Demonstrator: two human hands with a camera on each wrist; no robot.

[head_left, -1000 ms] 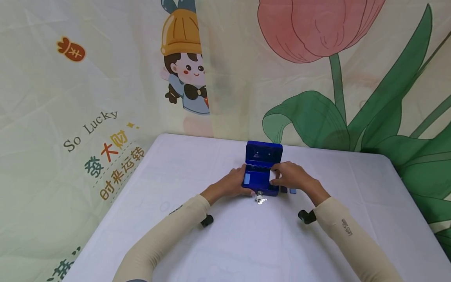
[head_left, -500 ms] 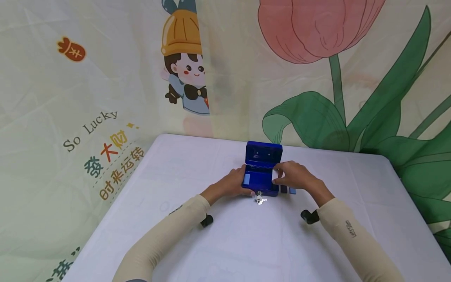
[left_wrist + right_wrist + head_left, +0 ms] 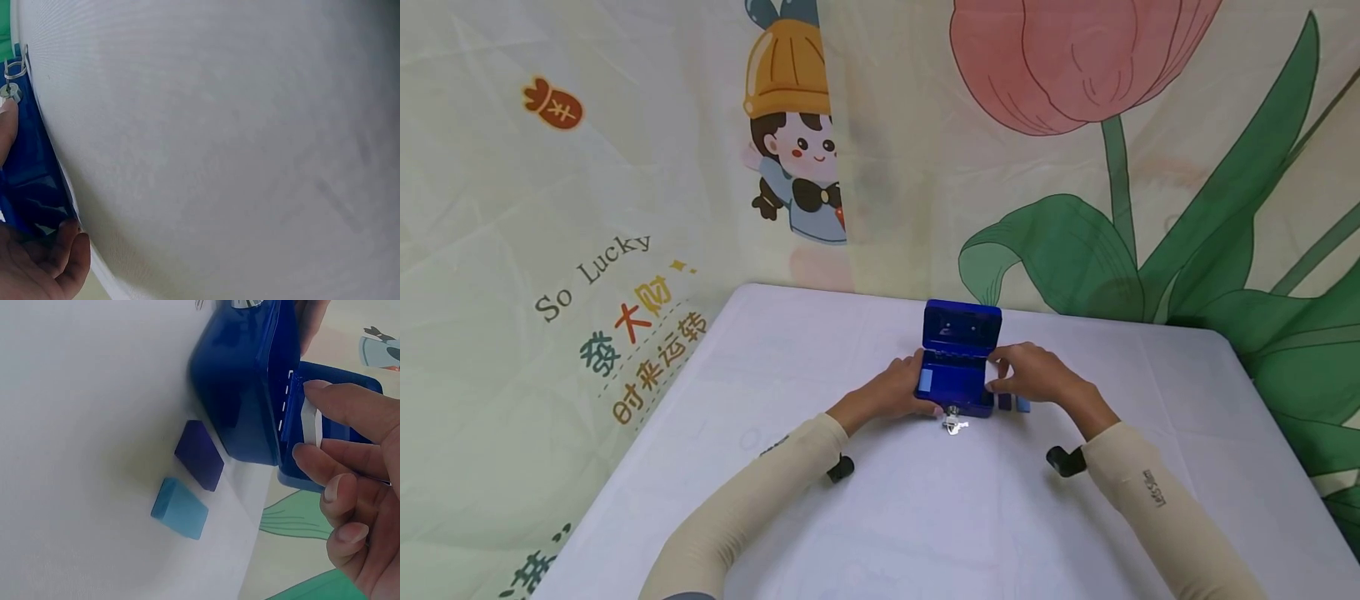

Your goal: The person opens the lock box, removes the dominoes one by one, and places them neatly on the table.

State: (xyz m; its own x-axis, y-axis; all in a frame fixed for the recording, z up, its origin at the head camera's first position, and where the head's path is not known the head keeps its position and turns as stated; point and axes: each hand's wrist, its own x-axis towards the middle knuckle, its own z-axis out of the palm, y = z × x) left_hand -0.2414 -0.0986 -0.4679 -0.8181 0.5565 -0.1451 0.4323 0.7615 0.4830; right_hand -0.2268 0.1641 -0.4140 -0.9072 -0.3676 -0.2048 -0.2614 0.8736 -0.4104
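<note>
A small blue cash box (image 3: 957, 385) stands on the table with its lid (image 3: 961, 327) raised. My left hand (image 3: 898, 388) grips the box by its left side, thumb at the front near the lock (image 3: 11, 92). Keys (image 3: 954, 426) hang from that lock. Inside the box, at the left, is a light-blue rectangular piece (image 3: 927, 381). My right hand (image 3: 1032, 372) is at the box's right edge. In the right wrist view its thumb and forefinger pinch a white block (image 3: 311, 425), which overlaps the lid there; the other fingers are loosely curled.
A dark purple block (image 3: 199, 455) and a light-blue block (image 3: 180, 508) lie on the white-covered table (image 3: 925, 517), just right of the box. A printed cloth backdrop (image 3: 895, 150) hangs behind the table's far edge. Dark wrist cameras (image 3: 1065, 461) sit below the sleeves.
My right hand has shifted slightly to the right with the white block, from over the box's interior to its right edge. The left hand and the box have stayed put.
</note>
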